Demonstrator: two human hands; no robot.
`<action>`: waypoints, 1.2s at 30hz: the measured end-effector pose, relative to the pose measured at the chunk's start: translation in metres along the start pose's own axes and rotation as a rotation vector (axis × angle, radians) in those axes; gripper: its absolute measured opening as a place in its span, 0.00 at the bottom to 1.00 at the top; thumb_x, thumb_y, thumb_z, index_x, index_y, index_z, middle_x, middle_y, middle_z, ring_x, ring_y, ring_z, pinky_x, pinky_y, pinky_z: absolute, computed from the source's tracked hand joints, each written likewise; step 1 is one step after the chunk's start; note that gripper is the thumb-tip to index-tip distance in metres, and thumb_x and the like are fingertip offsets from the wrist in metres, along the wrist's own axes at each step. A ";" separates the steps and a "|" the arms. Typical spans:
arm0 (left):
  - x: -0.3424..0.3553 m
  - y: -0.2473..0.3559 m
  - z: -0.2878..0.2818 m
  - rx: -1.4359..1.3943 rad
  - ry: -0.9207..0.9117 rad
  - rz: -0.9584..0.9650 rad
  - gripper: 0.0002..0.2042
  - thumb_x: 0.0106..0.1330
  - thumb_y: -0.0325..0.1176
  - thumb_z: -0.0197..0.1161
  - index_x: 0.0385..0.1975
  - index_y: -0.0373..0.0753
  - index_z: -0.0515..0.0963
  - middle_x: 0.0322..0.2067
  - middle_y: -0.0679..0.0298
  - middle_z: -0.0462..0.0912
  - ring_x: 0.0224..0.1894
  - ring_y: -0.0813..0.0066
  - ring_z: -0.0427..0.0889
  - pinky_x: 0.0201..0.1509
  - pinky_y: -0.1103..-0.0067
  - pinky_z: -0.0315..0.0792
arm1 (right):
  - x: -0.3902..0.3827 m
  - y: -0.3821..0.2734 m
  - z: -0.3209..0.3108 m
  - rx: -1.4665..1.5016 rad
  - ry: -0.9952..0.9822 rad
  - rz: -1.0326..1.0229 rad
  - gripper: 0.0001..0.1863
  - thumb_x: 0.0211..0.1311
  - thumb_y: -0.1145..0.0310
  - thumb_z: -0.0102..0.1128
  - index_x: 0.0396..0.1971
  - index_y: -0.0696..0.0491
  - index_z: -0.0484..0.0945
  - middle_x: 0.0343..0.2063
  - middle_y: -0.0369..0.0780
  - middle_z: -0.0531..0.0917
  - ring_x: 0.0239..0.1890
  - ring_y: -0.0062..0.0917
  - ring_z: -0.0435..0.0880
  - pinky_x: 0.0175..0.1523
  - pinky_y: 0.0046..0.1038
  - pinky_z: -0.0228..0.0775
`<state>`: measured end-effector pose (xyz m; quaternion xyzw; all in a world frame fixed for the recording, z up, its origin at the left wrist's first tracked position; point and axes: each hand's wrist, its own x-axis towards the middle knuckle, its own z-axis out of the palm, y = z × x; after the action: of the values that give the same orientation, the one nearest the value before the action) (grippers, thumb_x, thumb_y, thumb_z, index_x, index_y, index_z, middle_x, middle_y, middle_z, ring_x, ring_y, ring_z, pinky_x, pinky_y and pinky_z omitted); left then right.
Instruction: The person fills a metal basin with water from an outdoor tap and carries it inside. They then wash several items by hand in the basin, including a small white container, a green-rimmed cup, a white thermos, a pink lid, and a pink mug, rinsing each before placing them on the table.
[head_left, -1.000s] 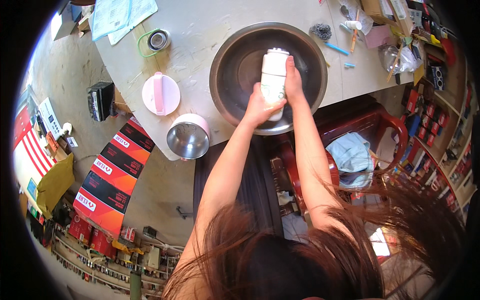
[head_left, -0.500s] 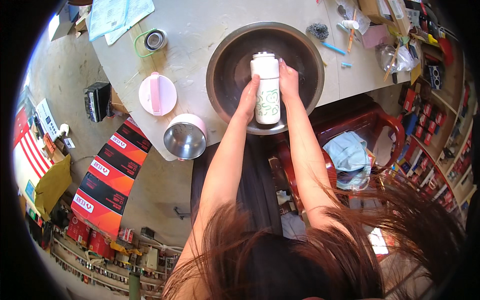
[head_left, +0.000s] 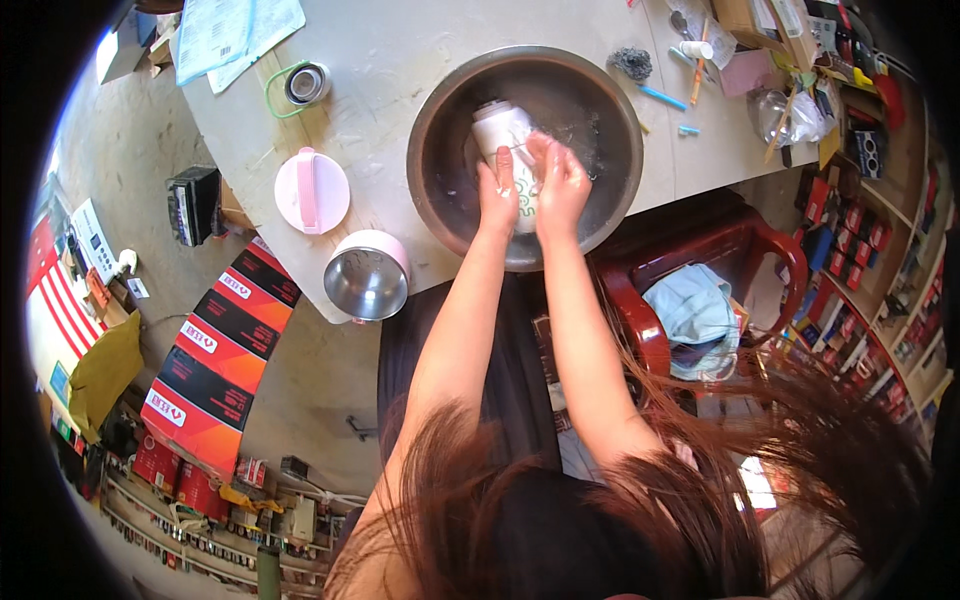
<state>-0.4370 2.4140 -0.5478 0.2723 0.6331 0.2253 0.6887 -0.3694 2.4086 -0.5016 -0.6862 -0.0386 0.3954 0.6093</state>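
A white bottle with green print lies tilted inside a wide metal basin, its capped end pointing away from me and to the left. My left hand grips the bottle along its left side, the thumb lying over its front. Against the bottle's right side is my right hand, cupped and wet, with fingers loosely bent and partly apart. Both hands are over the basin. Droplets and a wet sheen show on the basin's inner wall. The bottle's lower part is partly covered by my hands.
Left of the basin are a pink lid, a pink-rimmed steel container and a small cup with a green loop. A steel scourer and blue tube lie to the right. A red chair holds a light-blue cloth.
The bottle has tilted to the left and dropped deeper into the basin. My right hand has loosened from its side and curled, while my left hand keeps hold.
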 end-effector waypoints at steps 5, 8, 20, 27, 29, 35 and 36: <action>-0.001 0.012 -0.001 -0.070 -0.033 -0.004 0.33 0.70 0.57 0.47 0.54 0.26 0.64 0.49 0.47 0.75 0.51 0.62 0.74 0.55 0.72 0.67 | -0.029 -0.001 -0.010 -0.059 0.141 -0.015 0.15 0.71 0.71 0.47 0.46 0.68 0.76 0.43 0.47 0.82 0.46 0.30 0.83 0.55 0.31 0.74; 0.000 0.006 -0.004 -0.012 0.007 0.024 0.33 0.70 0.56 0.48 0.56 0.27 0.63 0.49 0.51 0.74 0.50 0.66 0.74 0.55 0.73 0.67 | 0.005 0.000 -0.029 -0.054 0.261 0.072 0.17 0.71 0.67 0.49 0.47 0.67 0.76 0.44 0.48 0.82 0.48 0.31 0.81 0.57 0.31 0.72; 0.006 0.000 0.004 -0.157 -0.005 0.016 0.32 0.68 0.56 0.52 0.54 0.29 0.64 0.47 0.54 0.76 0.48 0.68 0.75 0.53 0.75 0.69 | -0.020 -0.005 -0.031 0.012 -0.005 0.105 0.17 0.71 0.61 0.49 0.39 0.62 0.79 0.36 0.42 0.84 0.39 0.25 0.83 0.50 0.26 0.74; -0.010 0.018 0.005 -0.249 -0.044 -0.093 0.31 0.67 0.57 0.54 0.52 0.30 0.66 0.45 0.56 0.76 0.46 0.70 0.76 0.51 0.75 0.70 | -0.080 -0.016 -0.041 0.023 0.290 -0.020 0.14 0.71 0.71 0.48 0.40 0.67 0.78 0.37 0.44 0.83 0.42 0.27 0.83 0.54 0.27 0.73; -0.017 0.019 0.002 -0.157 -0.121 0.009 0.30 0.65 0.54 0.59 0.53 0.31 0.66 0.46 0.56 0.76 0.47 0.70 0.76 0.53 0.74 0.69 | -0.061 -0.024 -0.047 0.006 0.264 -0.015 0.13 0.70 0.72 0.50 0.42 0.67 0.77 0.40 0.45 0.83 0.45 0.27 0.81 0.56 0.26 0.72; -0.025 0.028 0.000 0.034 -0.295 0.315 0.36 0.55 0.46 0.71 0.60 0.34 0.65 0.54 0.57 0.73 0.57 0.68 0.72 0.61 0.73 0.64 | 0.008 -0.057 -0.033 -0.205 -0.112 -0.139 0.43 0.49 0.68 0.74 0.63 0.61 0.59 0.54 0.46 0.74 0.55 0.28 0.75 0.59 0.28 0.68; -0.026 0.034 0.000 0.125 -0.308 0.390 0.38 0.53 0.45 0.73 0.62 0.35 0.64 0.57 0.55 0.72 0.60 0.65 0.70 0.64 0.71 0.63 | 0.011 -0.064 -0.027 -0.284 -0.159 -0.138 0.46 0.45 0.67 0.76 0.63 0.60 0.58 0.53 0.45 0.74 0.54 0.28 0.75 0.58 0.29 0.69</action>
<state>-0.4383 2.4222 -0.5061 0.4623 0.4692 0.2700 0.7023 -0.3189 2.4092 -0.4526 -0.7277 -0.1888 0.3962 0.5271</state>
